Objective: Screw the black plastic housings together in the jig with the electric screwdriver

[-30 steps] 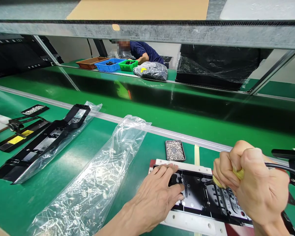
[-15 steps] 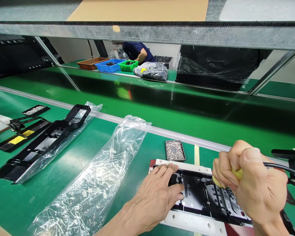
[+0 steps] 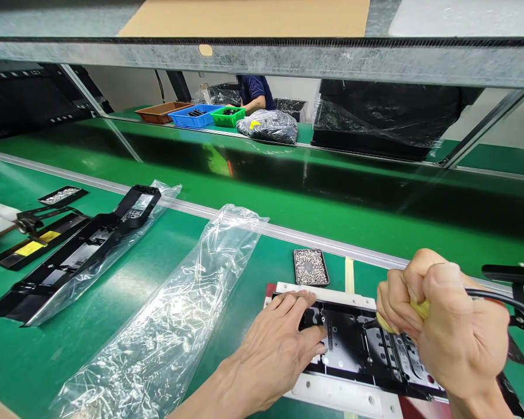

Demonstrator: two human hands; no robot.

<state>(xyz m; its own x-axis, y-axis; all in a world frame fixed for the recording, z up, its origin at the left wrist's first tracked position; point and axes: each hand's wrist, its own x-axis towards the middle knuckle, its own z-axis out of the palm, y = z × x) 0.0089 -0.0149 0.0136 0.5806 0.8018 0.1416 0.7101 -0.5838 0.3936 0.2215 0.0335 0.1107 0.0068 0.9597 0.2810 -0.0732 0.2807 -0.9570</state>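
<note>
A long black housing [image 3: 347, 343] with a shiny metal plate lies in a white fixture [image 3: 343, 397]. Across its left end rests my left hand [image 3: 283, 337], fingers stretched out and pressing on it. My right hand [image 3: 452, 317] is wrapped around the yellow handle of a corded screwdriver [image 3: 384, 323]. The dark tip of this tool touches the housing near its upper middle; the screw under it is too small to make out. Just behind the fixture stands a small black tray [image 3: 311, 267] of tiny silvery screws.
A clear plastic bag [image 3: 170, 326] lies left of my left arm. Farther left, another black housing [image 3: 91, 247] sits on its bag. Above runs a metal shelf [image 3: 262, 58]. Across the bench are a blue bin [image 3: 196, 117], a green bin [image 3: 227, 118] and a co-worker [image 3: 257, 93].
Both of my hands and the screwdriver stay practically where they were. Across the bench, the co-worker has shifted to the right and sits more upright.
</note>
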